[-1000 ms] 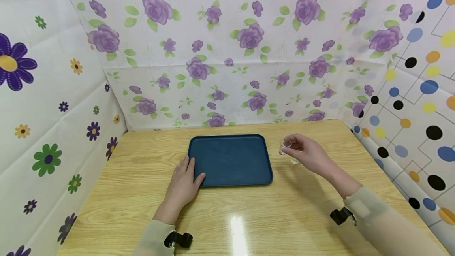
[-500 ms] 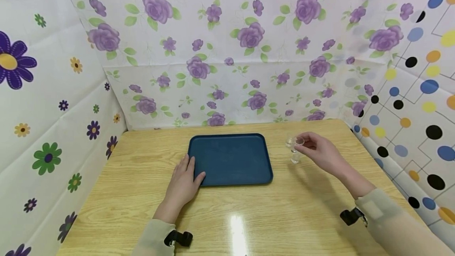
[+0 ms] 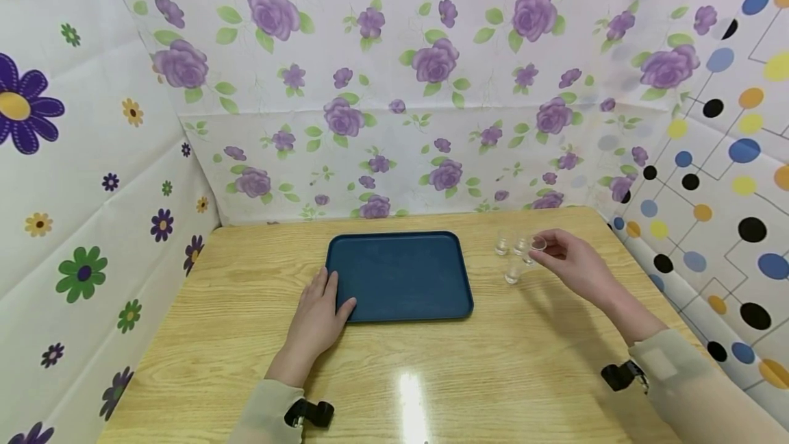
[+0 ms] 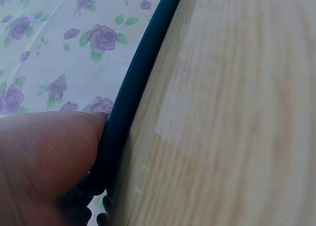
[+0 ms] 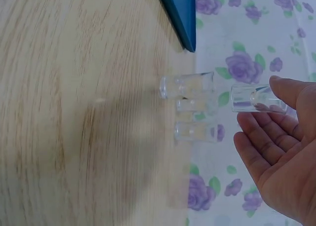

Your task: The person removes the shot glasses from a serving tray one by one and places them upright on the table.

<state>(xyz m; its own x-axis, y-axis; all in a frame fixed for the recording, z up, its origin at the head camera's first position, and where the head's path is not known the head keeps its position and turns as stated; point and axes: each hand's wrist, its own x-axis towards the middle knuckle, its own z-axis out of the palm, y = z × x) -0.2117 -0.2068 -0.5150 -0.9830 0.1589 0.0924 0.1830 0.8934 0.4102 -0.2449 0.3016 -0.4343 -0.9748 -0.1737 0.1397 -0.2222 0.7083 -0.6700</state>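
Note:
My right hand (image 3: 573, 262) pinches a small clear shot glass (image 5: 243, 98) between thumb and fingers, up off the table in the right wrist view. Just left of it, three similar glasses stand upright: a back-left glass (image 3: 502, 245), a back-right glass (image 3: 520, 246) and a front glass (image 3: 512, 273). A dark blue rectangular tray (image 3: 401, 279) lies flat to the left of the glasses, with nothing on it. My left hand (image 3: 318, 321) rests on the tray's left edge, fingers extended along the rim and thumb over the front-left corner.
The wooden table (image 3: 431, 368) ends at a flowered cloth (image 3: 394, 122) behind. Patterned cloths hang on the left and right sides. A bright reflection shows on the tabletop near the front.
My right hand has moved to the right with the shot glass, away from the tray and past the standing glasses, which now show more fully. The left hand and tray have stayed put.

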